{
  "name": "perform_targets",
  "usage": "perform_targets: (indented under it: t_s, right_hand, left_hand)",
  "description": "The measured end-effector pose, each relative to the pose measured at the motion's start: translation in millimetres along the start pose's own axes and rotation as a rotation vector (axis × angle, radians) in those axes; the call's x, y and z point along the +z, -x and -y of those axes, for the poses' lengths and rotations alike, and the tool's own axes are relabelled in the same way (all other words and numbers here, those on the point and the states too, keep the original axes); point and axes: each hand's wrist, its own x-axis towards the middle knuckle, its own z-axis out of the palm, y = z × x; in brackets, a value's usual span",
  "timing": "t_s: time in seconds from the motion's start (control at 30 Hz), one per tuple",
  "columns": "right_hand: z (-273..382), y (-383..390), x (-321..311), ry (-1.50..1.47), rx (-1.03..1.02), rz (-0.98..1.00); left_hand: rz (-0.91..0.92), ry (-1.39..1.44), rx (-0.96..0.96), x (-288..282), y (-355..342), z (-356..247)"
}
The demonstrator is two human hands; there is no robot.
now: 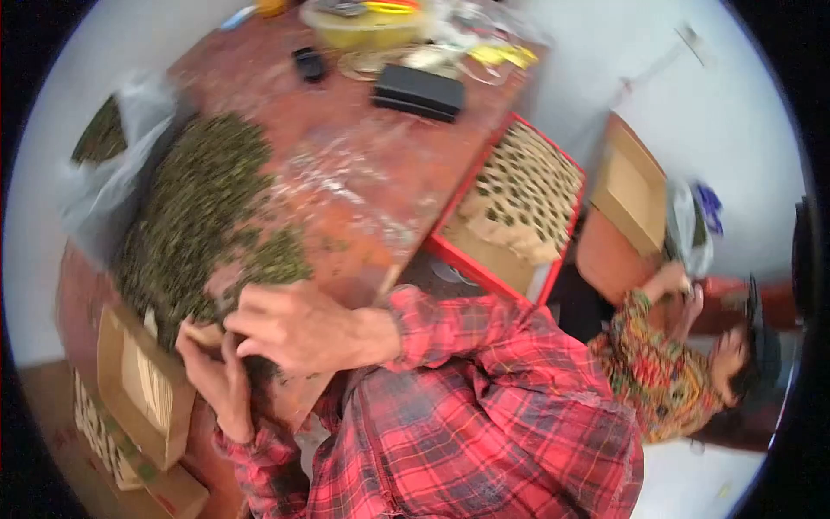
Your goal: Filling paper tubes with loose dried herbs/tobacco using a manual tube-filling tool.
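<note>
From my end, I read the step in hand as shaping or filling a tan piece (pixel 205 334) at the near edge of the green heap (pixel 203 173) on the tabletop (pixel 354 130). My left hand (pixel 216 372) looks clamped on that piece between thumb and fingers; my right hand (pixel 290 329) has its fingers bent in against it, though blur hides whether they grip. The red tray (pixel 480 266) lies right of the heap, the carton (pixel 179 402) on its near-left side. I judge the next move calls for steady, light pressure from both hands, keeping the piece level.
</note>
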Motion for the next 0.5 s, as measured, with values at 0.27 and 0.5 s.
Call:
perform_targets:
  t_s: [0.27,0.5]
  right_hand:
    - [-11.7,57.4,-51.5,0.049,0.061,-0.052]
    - [-11.3,67.8,-64.1,0.114,0.090,0.000]
  left_hand:
    - [-0.026,-0.113,0.029,27.2,-2.4,-19.2]
    - [-0.041,-0.177,-0.012,22.6,-2.0,-13.3]
